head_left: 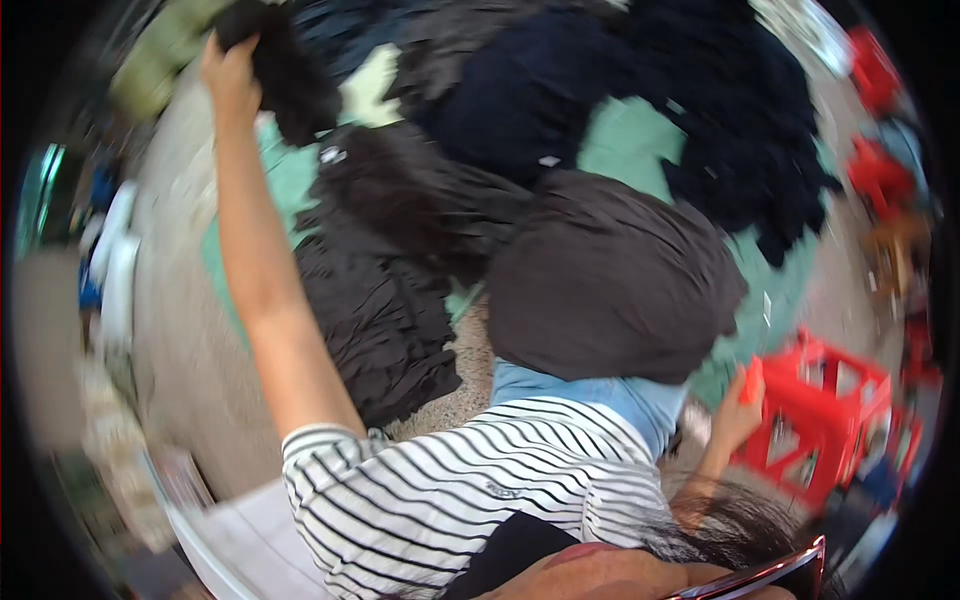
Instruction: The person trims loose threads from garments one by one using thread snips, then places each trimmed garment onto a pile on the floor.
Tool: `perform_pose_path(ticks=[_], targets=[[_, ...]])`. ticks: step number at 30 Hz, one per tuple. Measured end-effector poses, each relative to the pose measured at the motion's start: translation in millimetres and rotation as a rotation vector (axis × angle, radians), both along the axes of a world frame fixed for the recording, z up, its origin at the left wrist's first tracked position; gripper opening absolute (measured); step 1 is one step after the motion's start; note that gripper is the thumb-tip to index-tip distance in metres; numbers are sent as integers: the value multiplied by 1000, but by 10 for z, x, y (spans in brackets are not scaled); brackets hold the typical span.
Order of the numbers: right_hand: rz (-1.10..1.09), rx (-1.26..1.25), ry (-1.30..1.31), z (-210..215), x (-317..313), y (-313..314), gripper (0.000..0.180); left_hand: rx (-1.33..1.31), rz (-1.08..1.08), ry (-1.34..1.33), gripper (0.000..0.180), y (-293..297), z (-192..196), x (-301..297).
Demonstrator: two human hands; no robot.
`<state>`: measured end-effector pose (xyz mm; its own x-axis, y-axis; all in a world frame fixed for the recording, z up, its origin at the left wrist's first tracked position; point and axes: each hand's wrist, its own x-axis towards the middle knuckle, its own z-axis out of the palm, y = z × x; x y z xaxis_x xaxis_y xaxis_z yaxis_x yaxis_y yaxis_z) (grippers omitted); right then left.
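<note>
My left hand [230, 78] is stretched out to the far left, its fingers closed on a dark garment [290, 85] that hangs from the grip. Low on the right, my right hand [735, 420] is closed around a small bright red object [753, 380] whose kind I cannot make out. A large dark grey cloth piece [610, 270] is draped over my lap. Beyond it, a crumpled brown-grey garment [410, 190] with a small white mark lies next to a dark pile [370, 320] of garments.
Green sheeting [625, 150] lies under the garments. Navy garments [740, 110] are heaped at the far right, with another navy heap [520, 100] in the middle. A red plastic crate-like stand [815, 425] stands beside my right hand. Pale bundles [120, 270] line the left side.
</note>
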<state>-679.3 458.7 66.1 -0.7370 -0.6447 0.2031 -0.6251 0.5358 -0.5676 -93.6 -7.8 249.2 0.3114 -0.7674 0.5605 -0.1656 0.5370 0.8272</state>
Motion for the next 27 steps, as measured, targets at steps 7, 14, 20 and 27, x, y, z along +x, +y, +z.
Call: perform_pose_path(ticks=[7, 14, 20, 27], targets=[[-41, 155, -36, -290, -216, -1, 38, 475, -461, -474, 41, 1157, -2255, -1488], [-222, -8, -541, -806, -615, -446, 37, 64, -446, -807, 58, 2344, -2084, -3037], [-58, -221, -634, -1097, -1070, -1111, 40, 121, -494, -872, 78, 1713, -1928, -3458], [86, -113, -1164, -1076, -1217, -1230, 51, 466, -886, -1164, 71, 1227, -1962, -3972]])
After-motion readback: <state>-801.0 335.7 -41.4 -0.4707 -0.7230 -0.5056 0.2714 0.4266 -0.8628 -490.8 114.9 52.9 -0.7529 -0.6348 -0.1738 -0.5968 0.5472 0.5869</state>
